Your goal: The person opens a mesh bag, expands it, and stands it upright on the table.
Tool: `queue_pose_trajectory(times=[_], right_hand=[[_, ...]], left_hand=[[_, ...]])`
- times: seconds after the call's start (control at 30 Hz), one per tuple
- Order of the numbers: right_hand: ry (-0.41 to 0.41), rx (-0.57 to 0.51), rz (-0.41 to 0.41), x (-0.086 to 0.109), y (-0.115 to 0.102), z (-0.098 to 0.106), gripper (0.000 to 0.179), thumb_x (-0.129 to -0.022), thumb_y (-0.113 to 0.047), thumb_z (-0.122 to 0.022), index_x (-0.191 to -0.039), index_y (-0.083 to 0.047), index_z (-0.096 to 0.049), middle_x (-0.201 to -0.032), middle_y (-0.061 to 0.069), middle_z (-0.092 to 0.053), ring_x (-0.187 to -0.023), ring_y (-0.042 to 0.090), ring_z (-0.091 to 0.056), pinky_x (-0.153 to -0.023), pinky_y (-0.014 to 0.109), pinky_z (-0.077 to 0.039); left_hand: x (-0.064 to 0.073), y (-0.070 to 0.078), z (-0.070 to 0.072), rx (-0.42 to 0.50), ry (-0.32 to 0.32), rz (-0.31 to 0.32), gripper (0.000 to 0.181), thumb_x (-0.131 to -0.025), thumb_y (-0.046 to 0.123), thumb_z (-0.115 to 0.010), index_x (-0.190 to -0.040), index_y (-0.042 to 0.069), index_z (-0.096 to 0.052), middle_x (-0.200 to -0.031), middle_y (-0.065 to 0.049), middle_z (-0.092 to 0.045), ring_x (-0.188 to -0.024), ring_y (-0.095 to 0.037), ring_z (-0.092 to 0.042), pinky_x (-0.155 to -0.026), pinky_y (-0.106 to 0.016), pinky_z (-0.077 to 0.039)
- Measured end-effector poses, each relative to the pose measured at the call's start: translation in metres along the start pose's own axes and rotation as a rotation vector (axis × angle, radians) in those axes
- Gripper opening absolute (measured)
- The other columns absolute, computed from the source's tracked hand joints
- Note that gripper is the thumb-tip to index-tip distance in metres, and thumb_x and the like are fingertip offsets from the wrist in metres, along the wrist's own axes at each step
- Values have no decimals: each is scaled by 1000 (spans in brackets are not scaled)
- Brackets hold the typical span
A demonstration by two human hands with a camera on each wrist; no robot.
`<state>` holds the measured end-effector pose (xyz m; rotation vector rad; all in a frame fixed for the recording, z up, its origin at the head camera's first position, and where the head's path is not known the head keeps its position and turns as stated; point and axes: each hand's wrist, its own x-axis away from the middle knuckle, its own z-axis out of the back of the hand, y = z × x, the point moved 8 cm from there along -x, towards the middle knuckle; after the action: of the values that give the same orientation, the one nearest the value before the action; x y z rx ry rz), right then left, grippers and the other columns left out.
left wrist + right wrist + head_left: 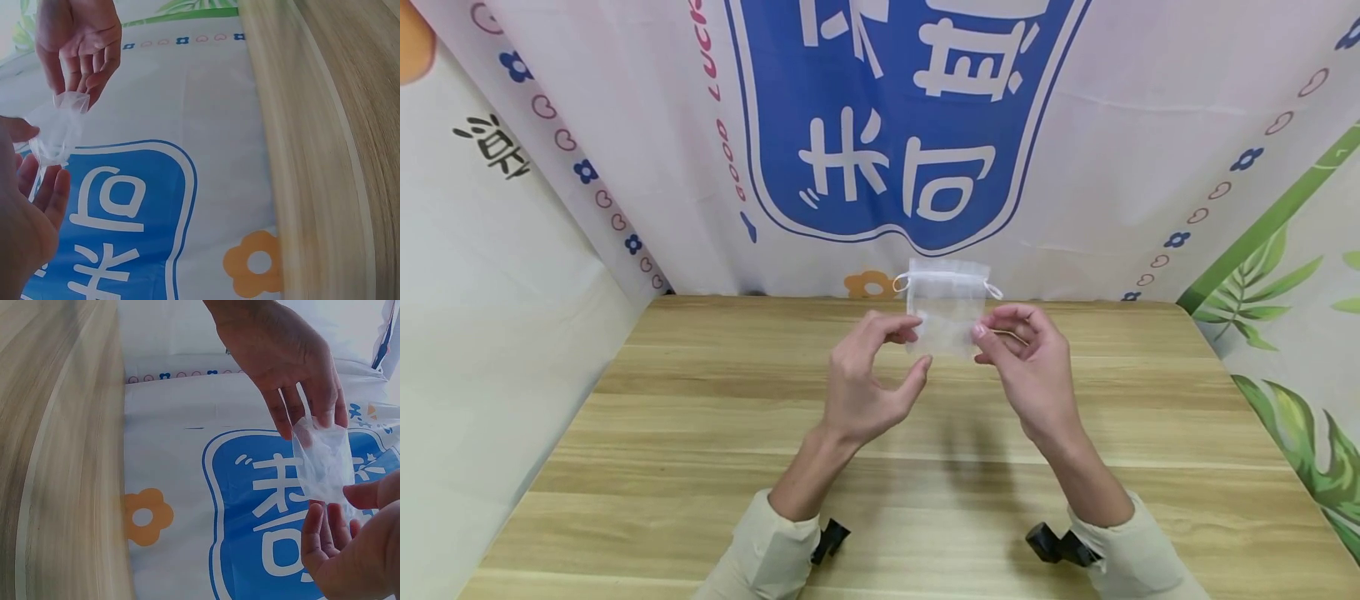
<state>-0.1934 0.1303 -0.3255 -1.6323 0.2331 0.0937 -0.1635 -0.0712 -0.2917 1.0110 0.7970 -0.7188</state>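
Note:
A small sheer white drawstring pouch [951, 304] is held up above the far edge of the table, with a cord loop at each side of its gathered top. My right hand [1033, 358] pinches its lower right edge between thumb and fingers. At the pouch's left edge is my left hand [868, 375], thumb and fingers spread apart, fingertips against or just beside the fabric. In the left wrist view the pouch [59, 131] lies between both hands. The right wrist view shows the pouch [325, 459] crumpled and see-through; whether anything is inside, I cannot tell.
The wood-grain table [700, 467] spans the space below the hands. Behind it hangs a white cloth [1120, 192] with a blue printed sign. A leaf-patterned covering [1292, 333] is at the right. Black mounts [1060, 546] sit at both sleeve cuffs.

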Motion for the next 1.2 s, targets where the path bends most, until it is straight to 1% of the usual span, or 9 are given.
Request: queue_pose_trajectory(times=[0.1, 0.2, 0.3, 0.47, 0.57, 0.7, 0.87, 1.03, 1.2], right_hand=[[0, 25, 45, 0, -3, 0, 27, -97, 7, -72, -120, -1, -60, -100, -7, -74, -90, 8, -74, -77, 23, -64], [2, 36, 88, 1, -7, 1, 26, -96, 7, -74, -118, 0, -63, -99, -6, -75, -92, 10, -73, -79, 21, -63], [-9, 41, 124, 2, -11, 1, 24, -95, 8, -75, -116, 3, -65, -99, -6, -77, -94, 11, -73, -81, 20, -63], [-43, 68, 164, 3, -14, -1, 24, -93, 8, -77, -115, 8, -67, -99, -8, -79, -96, 11, -74, -81, 20, -62], [-61, 82, 169, 2, -13, -1, 25, -93, 9, -77, -116, 9, -67, -100, -10, -79, -97, 10, -74, -81, 19, -62], [-78, 94, 161, 1, -12, -1, 27, -93, 10, -76, -118, 9, -66, -101, -13, -78, -99, 8, -74, -83, 19, -62], [-85, 145, 158, 2, -12, -1, 25, -96, 6, -75, -119, 8, -66, -102, -17, -78, -99, 5, -74, -83, 18, -62], [-89, 179, 170, 2, -12, -2, 17, -97, 6, -74, -112, 7, -67, -99, -21, -78, -94, 1, -74, -79, 17, -61], [-106, 183, 180, 0, -10, -3, 10, -97, 4, -75, -103, 8, -69, -97, -17, -77, -90, 4, -73, -74, 16, -59]], left_hand=[[0, -2, 1, 63, 8, 31, 40, -83, -2, -80, -121, -5, -68, -102, -17, -73, -94, -28, -73, -90, -34, -66], [1, -7, 2, 176, 43, 110, 32, -88, -9, -75, -119, -10, -65, -103, -22, -72, -93, -30, -74, -91, -33, -66], [1, -12, 3, 263, 86, 188, 28, -90, -16, -71, -116, -14, -63, -102, -27, -70, -93, -28, -74, -91, -29, -65], [0, -16, 7, 311, 130, 263, 29, -91, -18, -71, -117, -16, -60, -105, -30, -67, -96, -15, -73, -89, -27, -65], [1, -19, 8, 327, 134, 309, 33, -91, -18, -71, -122, -15, -59, -112, -29, -67, -98, -13, -74, -90, -28, -66], [1, -23, 8, 321, 114, 356, 41, -90, -18, -72, -128, -13, -58, -118, -28, -68, -96, -23, -77, -91, -30, -66], [2, -25, 8, 276, 83, 388, 48, -89, -17, -75, -133, -9, -58, -112, -25, -74, -96, -33, -76, -90, -27, -65], [2, -26, 8, 212, 52, 405, 48, -89, -13, -76, -133, -4, -59, -102, -19, -79, -93, -30, -76, -86, -25, -65], [3, -29, 5, 166, 5, 426, 45, -90, -9, -78, -132, -2, -61, -97, -16, -80, -84, -24, -73, -76, -22, -61]])
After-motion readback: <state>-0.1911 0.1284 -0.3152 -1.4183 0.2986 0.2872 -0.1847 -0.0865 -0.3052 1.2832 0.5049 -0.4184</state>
